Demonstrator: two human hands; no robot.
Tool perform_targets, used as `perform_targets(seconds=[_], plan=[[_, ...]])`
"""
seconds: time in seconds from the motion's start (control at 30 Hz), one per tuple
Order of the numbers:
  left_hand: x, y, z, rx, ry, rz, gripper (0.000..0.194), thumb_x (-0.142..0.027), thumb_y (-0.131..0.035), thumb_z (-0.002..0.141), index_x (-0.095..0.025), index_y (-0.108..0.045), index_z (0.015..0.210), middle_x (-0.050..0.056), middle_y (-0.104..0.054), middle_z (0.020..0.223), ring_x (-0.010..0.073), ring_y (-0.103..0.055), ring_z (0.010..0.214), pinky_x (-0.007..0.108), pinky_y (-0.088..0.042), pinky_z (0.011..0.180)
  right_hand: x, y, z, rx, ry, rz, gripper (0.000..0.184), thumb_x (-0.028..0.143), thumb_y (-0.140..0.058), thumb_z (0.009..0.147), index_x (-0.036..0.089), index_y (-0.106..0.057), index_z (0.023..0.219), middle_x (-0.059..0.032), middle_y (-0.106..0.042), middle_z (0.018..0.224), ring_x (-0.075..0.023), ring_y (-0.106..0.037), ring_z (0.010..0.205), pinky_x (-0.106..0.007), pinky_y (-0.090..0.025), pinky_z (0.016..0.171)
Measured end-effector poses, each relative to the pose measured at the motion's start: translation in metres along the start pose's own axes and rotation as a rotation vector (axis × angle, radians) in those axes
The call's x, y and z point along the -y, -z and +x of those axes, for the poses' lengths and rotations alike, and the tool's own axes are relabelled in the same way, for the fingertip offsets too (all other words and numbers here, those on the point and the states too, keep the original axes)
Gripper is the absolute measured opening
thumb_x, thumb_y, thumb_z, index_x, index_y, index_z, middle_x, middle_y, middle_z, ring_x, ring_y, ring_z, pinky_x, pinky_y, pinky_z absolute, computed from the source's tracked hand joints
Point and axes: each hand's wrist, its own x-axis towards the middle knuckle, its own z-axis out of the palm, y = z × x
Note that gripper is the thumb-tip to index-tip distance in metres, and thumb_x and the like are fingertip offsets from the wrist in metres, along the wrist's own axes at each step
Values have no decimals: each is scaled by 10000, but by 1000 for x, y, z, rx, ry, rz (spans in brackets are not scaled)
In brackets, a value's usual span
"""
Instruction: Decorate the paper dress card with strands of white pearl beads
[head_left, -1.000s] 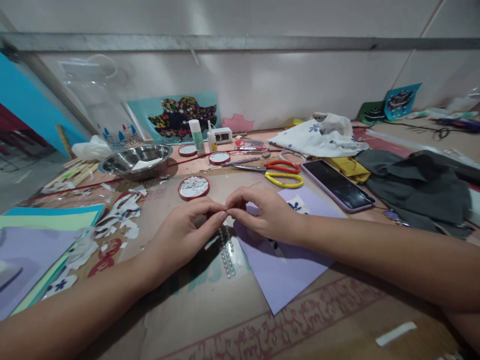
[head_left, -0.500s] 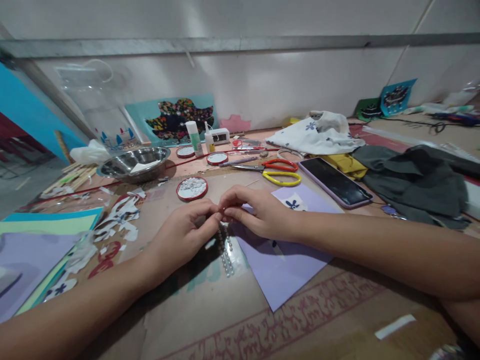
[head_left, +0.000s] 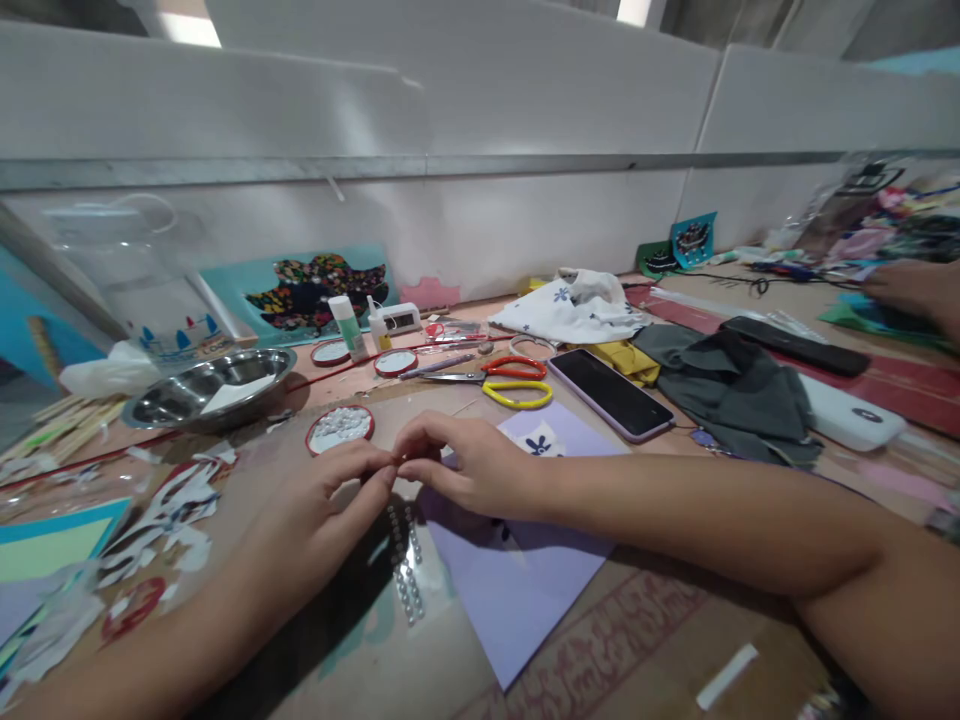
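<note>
My left hand (head_left: 326,505) and my right hand (head_left: 476,465) meet at their fingertips, thumbs and forefingers pinched together. Whatever lies between the fingers is too small to make out. Below them, strips of small pearl-like beads (head_left: 407,575) lie on clear plastic. A sheet of purple paper (head_left: 517,590) sits partly under my right hand and forearm, with a white cutout bearing a dark blue flower (head_left: 537,443) on it. Just beyond my left hand is a red-rimmed lid (head_left: 340,429) filled with white beads.
Scissors (head_left: 517,382) with red and yellow handles and a phone (head_left: 611,393) lie beyond my right hand. A metal bowl (head_left: 172,400), paper scraps (head_left: 169,520) and a glue stick (head_left: 346,325) are further left. Grey cloth (head_left: 727,390) lies right. Another person's hand (head_left: 919,295) shows at the far right.
The view has turned right and tilted up, so the scene sits lower and further left. Another person's hand has come into view. My hands keep the same pinch.
</note>
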Motion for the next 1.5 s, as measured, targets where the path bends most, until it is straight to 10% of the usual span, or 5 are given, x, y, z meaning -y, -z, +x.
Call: perform_targets(seconds=[1.5], plan=[[5, -8, -3, 91, 79, -103, 323, -383, -450, 927, -219, -628, 713, 10, -673, 720, 186, -616, 694, 282, -497, 642, 9, 2, -6, 107, -17, -5, 106, 234, -605, 930, 207, -546, 1013, -1, -650, 867, -134, -621, 777, -261, -485, 723]])
